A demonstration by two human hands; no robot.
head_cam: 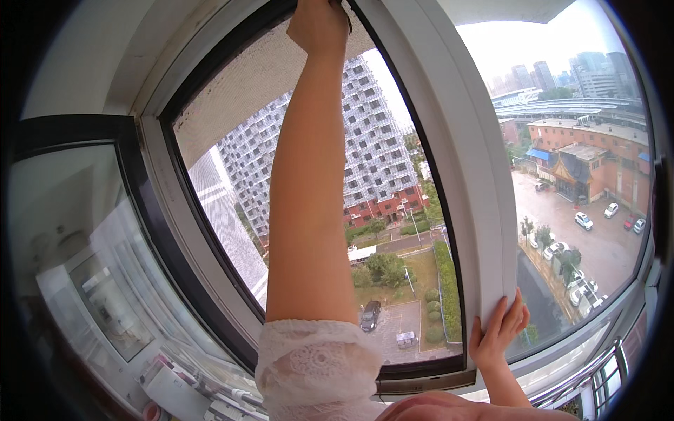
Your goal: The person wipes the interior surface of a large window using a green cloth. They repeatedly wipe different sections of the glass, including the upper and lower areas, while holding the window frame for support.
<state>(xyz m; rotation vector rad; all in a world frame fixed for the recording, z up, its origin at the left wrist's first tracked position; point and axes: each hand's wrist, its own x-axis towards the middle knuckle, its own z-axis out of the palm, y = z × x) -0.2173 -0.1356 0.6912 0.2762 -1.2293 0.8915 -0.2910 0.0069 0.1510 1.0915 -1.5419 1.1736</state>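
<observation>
My left hand (321, 26) is raised to the top of the black-edged window opening, its arm in a white lace sleeve (318, 363). The fingertips are cut off by the picture's top edge. A small dark edge shows beside that hand; what it is, I cannot tell. A fine insect screen (226, 194) appears to span the opening, inside a black frame (421, 142). Low on the right, my right hand (497, 334) grips the white window post (474, 210), thumb on its near face and fingers over its right edge.
A dark-framed casement sash (139, 210) swings inward at left, its glass reflecting the room. A fixed pane (574, 184) lies right of the post, with a metal railing (584, 376) below it. Outside, far below, are parked cars and buildings. Household items stand at lower left.
</observation>
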